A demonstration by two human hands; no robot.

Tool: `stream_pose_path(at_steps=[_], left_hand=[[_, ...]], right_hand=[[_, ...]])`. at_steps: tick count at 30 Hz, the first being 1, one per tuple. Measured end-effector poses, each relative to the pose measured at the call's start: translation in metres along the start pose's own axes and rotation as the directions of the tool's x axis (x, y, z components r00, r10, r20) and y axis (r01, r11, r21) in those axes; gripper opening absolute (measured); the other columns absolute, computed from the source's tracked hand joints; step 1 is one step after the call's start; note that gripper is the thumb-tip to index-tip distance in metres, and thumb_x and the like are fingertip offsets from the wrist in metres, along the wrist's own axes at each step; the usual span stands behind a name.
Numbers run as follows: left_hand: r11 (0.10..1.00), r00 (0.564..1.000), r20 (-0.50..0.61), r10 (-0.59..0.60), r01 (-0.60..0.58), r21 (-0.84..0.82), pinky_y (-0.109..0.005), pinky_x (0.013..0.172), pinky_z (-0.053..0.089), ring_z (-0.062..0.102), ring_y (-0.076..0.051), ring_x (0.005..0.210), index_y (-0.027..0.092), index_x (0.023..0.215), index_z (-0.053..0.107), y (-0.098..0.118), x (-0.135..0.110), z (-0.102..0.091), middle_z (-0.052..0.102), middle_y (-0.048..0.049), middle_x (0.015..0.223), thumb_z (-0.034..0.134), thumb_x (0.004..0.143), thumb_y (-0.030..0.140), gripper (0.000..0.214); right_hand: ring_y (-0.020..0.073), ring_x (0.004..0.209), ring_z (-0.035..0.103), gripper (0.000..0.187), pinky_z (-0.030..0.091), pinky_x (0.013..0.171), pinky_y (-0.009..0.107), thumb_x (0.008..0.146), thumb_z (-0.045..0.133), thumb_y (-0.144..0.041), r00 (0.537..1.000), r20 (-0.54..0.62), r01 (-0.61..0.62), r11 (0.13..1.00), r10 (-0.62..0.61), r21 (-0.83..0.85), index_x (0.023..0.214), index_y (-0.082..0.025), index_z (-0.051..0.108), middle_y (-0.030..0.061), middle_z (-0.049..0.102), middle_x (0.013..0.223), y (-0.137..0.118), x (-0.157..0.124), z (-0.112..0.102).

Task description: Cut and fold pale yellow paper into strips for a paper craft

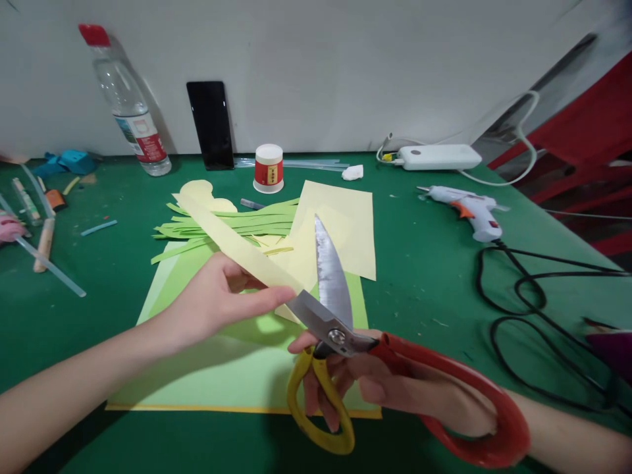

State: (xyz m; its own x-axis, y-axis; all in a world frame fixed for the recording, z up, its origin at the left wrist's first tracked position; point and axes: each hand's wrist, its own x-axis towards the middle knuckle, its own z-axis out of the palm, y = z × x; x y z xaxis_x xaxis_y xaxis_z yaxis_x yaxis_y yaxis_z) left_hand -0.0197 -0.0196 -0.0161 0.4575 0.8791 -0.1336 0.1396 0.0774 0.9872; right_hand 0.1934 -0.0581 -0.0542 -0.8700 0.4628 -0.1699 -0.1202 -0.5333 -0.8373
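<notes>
My left hand [217, 296] pinches a long pale-yellow paper strip [232, 243] between thumb and fingers, its far end pointing up and to the left. In my right hand [395, 382] is a pair of scissors [336, 276] with one red and one yellow handle. The blades stand apart, and the strip's near end lies at the lower blade, close to my left thumb. Beneath both hands are green paper sheets [207, 375]. Behind the strip lie a bundle of cut green paper strips [237, 225], a pale-yellow sheet [353, 230] and rounded yellow paper pieces [197, 191].
A white glue gun [474, 204] lies at right, its black cord [513, 296] looping over the green table. Along the wall stand a water bottle [131, 105], a black phone [211, 125], a paper cup [268, 170] and a white power strip [439, 157]. Glue sticks [49, 263] lie left.
</notes>
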Motion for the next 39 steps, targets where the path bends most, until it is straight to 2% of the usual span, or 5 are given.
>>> stream_pose_path(at_steps=[8,16,25,33,39], left_hand=[[0.999,0.998,0.062,-0.006,0.003,0.053,-0.018,0.061,0.051,0.066,-0.013,0.069,0.017,0.073,0.069,0.016,-0.001,-0.003,0.071,0.0007,0.073,0.063,0.072,0.015,0.007],[0.999,0.993,0.118,0.027,-0.03,0.029,-0.016,0.065,0.052,0.066,-0.011,0.072,0.021,0.073,0.07,0.008,0.001,-0.007,0.071,0.0045,0.075,0.062,0.073,0.015,0.01],[1.0,0.991,0.132,0.007,-0.009,0.013,-0.018,0.068,0.052,0.066,-0.012,0.074,0.018,0.077,0.07,0.003,0.007,-0.011,0.072,0.0009,0.079,0.063,0.074,0.018,0.007],[0.997,0.999,-0.007,-0.031,0.031,-0.068,-0.021,0.068,0.052,0.065,-0.015,0.079,0.02,0.085,0.066,0.003,0.009,-0.013,0.071,0.0003,0.089,0.073,0.064,0.023,0.023],[0.999,0.984,-0.177,0.013,-0.022,-0.049,-0.013,0.064,0.048,0.063,-0.007,0.067,0.02,0.076,0.068,0.003,0.006,-0.016,0.07,0.0043,0.07,0.062,0.077,0.025,0.008]], right_hand=[[0.0129,0.071,0.055,0.04,0.042,0.071,0.029,0.077,0.052,-0.051,0.993,-0.114,-0.023,0.999,0.026,0.034,0.106,-0.023,0.053,0.0036,0.057,0.081,-0.005,-0.002,0.009],[0.0075,0.051,0.046,0.033,0.036,0.051,0.022,0.082,0.046,-0.048,0.993,-0.102,0.055,0.998,-0.053,0.015,0.104,-0.024,0.056,0.0,0.051,0.067,0.008,-0.003,0.006],[0.0052,0.04,0.034,0.032,0.026,0.039,0.018,0.082,0.045,-0.049,0.989,-0.148,-0.021,1.0,0.021,0.003,0.097,-0.022,0.051,-0.005,0.044,0.056,0.008,-0.002,0.005],[0.0065,0.049,0.041,0.033,0.034,0.045,0.018,0.081,0.048,-0.044,0.992,-0.093,-0.083,0.995,0.088,0.055,0.107,-0.024,0.047,-0.0022,0.047,0.066,0.007,-0.004,0.004],[0.0075,0.052,0.043,0.04,0.036,0.049,0.02,0.078,0.05,-0.047,0.997,-0.066,-0.042,0.997,0.046,0.061,0.109,-0.022,0.041,-0.0017,0.049,0.068,0.006,0.004,0.002]])
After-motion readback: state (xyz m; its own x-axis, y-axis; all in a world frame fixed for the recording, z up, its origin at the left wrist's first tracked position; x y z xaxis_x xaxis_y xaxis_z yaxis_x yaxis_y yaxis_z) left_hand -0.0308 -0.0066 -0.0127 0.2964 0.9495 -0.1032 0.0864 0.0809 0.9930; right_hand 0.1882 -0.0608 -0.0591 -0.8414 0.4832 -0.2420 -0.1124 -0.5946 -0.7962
